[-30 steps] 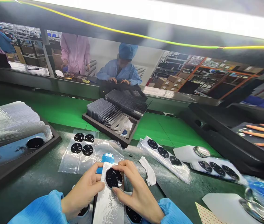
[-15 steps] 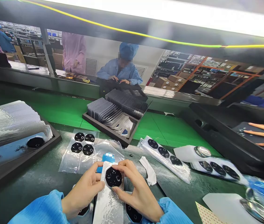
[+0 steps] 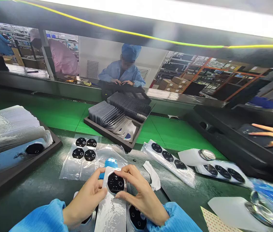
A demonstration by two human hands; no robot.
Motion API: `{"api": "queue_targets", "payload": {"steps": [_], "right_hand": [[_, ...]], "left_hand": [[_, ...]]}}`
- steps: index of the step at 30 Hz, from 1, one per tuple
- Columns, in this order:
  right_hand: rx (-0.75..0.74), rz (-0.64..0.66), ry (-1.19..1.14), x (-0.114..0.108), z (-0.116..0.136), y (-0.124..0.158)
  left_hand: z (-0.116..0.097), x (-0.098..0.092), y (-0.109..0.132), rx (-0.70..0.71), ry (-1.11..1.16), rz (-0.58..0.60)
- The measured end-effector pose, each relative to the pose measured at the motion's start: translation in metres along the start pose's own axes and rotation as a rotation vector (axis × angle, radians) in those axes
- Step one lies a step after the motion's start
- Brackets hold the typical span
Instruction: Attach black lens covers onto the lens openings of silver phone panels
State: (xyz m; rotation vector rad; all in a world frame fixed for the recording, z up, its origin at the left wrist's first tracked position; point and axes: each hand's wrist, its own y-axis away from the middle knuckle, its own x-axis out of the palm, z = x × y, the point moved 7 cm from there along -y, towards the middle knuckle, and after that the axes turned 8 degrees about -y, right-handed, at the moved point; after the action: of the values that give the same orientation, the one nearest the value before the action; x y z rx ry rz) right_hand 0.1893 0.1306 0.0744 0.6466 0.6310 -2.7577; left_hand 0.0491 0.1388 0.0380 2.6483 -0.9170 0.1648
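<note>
The left hand [image 3: 85, 201] clamps the left edge of a silvery panel [image 3: 111, 211], thumb in front. The right hand [image 3: 140, 196] spans the panel's black plate [image 3: 115, 183], fingers at its upper edge and thumb just beside its lower one; how firmly it grips, one cannot tell. The panel is tilted up between the hands, above the desk [image 3: 189, 203], and another panel [image 3: 137, 217] lies partly hidden under the right wrist. Beyond the left hand lies a clear film [image 3: 70, 169] with four black plates. A white strip [image 3: 153, 177] and a bag [image 3: 188, 177] of three plates lie to the right. A tray [image 3: 107, 137] of stacked panels sits beyond, partly over the green belt [image 3: 167, 132].
</note>
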Motion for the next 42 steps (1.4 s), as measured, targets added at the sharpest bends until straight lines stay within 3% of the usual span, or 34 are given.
{"api": "queue_targets", "payload": {"steps": [30,42], "right_hand": [[0.14,-0.061,-0.114,0.005,-0.02,-0.001],[0.229,0.01,-0.263,0.01,-0.024,-0.004]], "left_hand": [[0.003,0.002,0.003,0.011,-0.068,-0.01],[0.009,0.001,0.007,-0.02,-0.128,-0.082]]}}
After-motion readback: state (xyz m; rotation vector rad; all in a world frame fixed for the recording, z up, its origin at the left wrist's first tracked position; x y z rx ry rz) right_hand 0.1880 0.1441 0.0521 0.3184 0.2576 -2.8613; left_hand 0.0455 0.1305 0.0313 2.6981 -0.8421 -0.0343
